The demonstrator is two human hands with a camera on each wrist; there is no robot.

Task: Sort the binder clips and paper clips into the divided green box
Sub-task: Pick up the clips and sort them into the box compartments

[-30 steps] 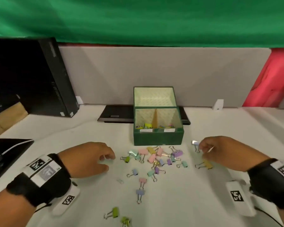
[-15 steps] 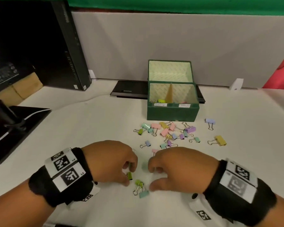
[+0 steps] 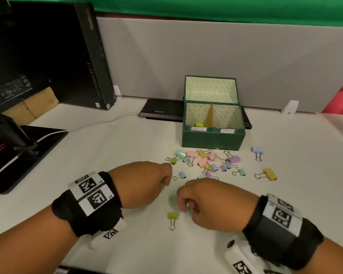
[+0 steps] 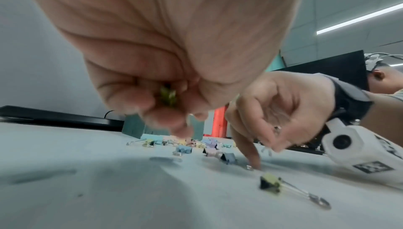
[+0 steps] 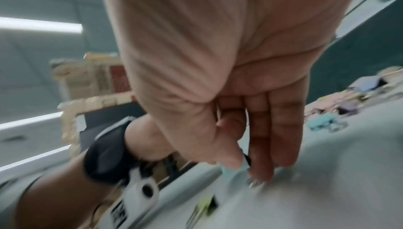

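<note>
Left hand (image 4: pixel 165 70) grip pinches green binder clip (image 4: pixel 168 97), right hand (image 5: pixel 229 112) pinching teal binder clip (image 5: pixel 233 168); lift cleanly, drop both in green box (image 3: pixel 213 140) binder compartment.

We count one green box (image 3: pixel 213 138) with two compartments, one lone green binder clip (image 3: pixel 172 216) nearest us, one yellow (image 3: pixel 270 173) and one lavender (image 3: pixel 257 150) lying apart, and a cluster (image 3: pixel 205 162) too tangled to count.

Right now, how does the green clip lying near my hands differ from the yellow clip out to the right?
The green clip lies alone just in front of the right hand; the yellow clip lies far off to the right of the pile. The green clip's handles point toward the person; the yellow clip's point left. The yellow looks larger. Both are binder clips with wire handles, still unsorted.
</note>
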